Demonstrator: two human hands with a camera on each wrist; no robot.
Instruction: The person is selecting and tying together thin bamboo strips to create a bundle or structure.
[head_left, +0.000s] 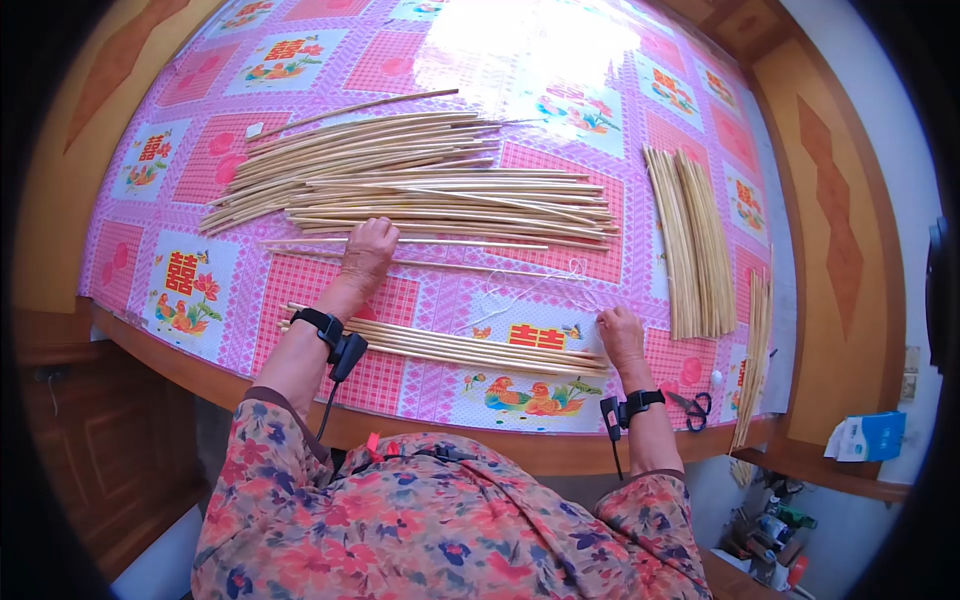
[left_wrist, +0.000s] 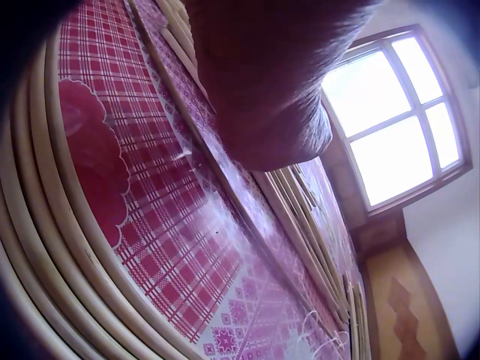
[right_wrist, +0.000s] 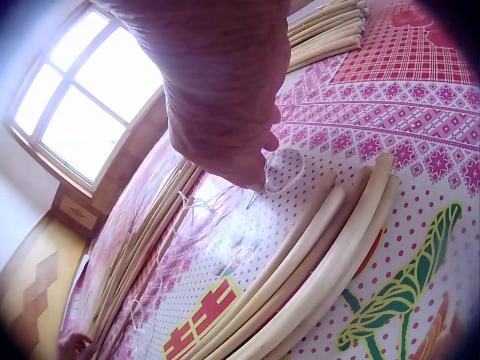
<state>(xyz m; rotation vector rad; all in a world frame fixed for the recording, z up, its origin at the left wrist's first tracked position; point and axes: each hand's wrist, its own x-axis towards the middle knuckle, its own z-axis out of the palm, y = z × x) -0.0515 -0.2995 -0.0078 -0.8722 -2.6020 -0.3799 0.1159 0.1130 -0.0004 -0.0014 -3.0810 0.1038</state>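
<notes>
My left hand (head_left: 368, 252) is over two separate thin wooden sticks (head_left: 470, 242), fingertips at the front edge of a big stick pile (head_left: 450, 195). Its fingers are hidden beneath it in the left wrist view, so I cannot tell whether they grip a stick. Lower right, my right hand (head_left: 622, 338) pinches white thread (right_wrist: 289, 171); a loop and a thin needle-like tip (right_wrist: 251, 201) show at its fingertips. More of the thread lies loosely tangled across the darker of the two sticks. Closer to my body, a row of several sticks (head_left: 470, 345) ends just left of the right hand.
On the right lies a sorted bundle of sticks (head_left: 690, 245), with longer thin sticks (head_left: 752, 360) along the table edge. Black-handled scissors (head_left: 692, 408) and a small white object (head_left: 716, 378) sit near the front right. A patterned pink tablecloth (head_left: 210, 340) covers the table.
</notes>
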